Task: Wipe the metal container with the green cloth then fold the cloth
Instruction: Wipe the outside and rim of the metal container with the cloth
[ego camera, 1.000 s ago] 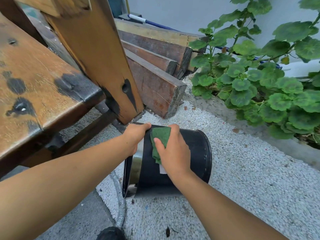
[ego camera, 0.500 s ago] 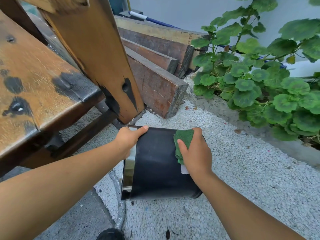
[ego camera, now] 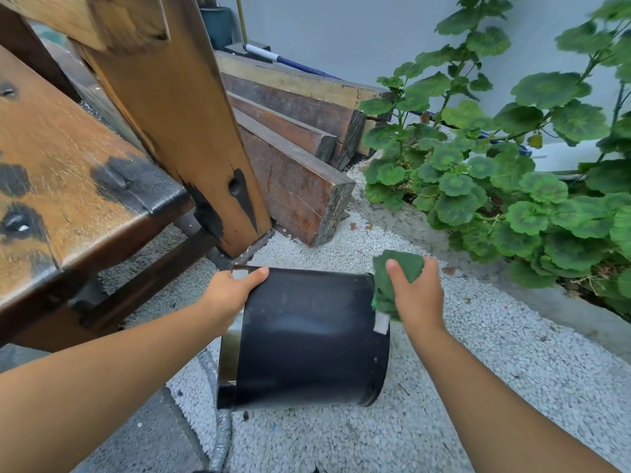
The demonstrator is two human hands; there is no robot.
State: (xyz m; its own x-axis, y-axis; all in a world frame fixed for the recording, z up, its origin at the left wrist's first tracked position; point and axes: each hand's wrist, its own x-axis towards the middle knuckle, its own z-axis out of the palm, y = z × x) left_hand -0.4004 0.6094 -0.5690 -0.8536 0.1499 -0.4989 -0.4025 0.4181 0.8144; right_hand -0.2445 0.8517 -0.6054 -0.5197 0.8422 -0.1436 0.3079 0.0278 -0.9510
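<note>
A black metal container [ego camera: 307,339] lies on its side over the white gravel, its open shiny rim toward the left. My left hand [ego camera: 228,295] grips that rim at the upper left, thumb on the outside wall. My right hand [ego camera: 418,295] holds the bunched green cloth [ego camera: 396,271] at the container's right end, by its base. A small white tag hangs from the cloth's lower edge. The far side of the container is hidden.
A worn wooden bench [ego camera: 68,186] and its slanted leg [ego camera: 191,124] stand left. Stacked timber beams [ego camera: 293,138] lie behind the container. A leafy plant [ego camera: 505,186] fills the right behind a concrete curb. A grey flexible hose [ego camera: 222,431] runs under the container.
My right hand slid the green cloth from the left part of the container's side across to its right end. My left hand kept its hold on the rim.
</note>
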